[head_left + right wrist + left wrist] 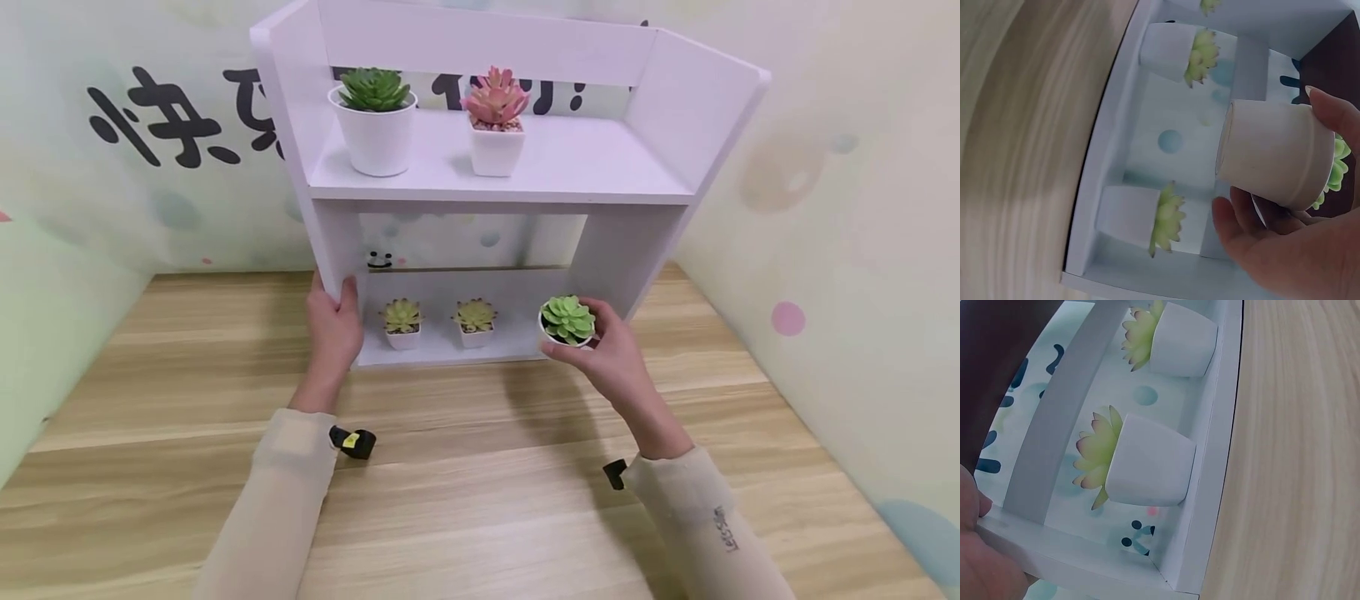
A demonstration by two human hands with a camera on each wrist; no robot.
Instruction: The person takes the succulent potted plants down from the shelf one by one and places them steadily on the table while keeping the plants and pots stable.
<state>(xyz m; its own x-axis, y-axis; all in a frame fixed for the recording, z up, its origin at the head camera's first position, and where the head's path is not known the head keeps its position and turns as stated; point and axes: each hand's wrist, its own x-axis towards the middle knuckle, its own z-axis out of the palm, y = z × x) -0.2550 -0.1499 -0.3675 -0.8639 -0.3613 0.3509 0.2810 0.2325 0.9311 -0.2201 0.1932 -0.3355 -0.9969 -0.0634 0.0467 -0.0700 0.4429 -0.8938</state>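
My right hand (617, 354) holds a round white pot with a bright green succulent (567, 320) in front of the lower shelf's right part. In the right wrist view the white pot (1272, 153) is off the shelf, fingers and thumb around it. My left hand (333, 327) grips the left side panel of the white two-tier shelf (502, 197), thumb on its inner side. Two small yellow-green succulents, a left one (402, 323) and a middle one (475, 322), stand on the lower tier. A third succulent (1132, 215) near the right panel is hidden in the head view.
On the upper tier stand a dark green succulent (374, 125) in a round white pot and a pink succulent (497, 121) in a square one. The shelf stands on a wood-grain table (465, 483) against a patterned wall (847, 250).
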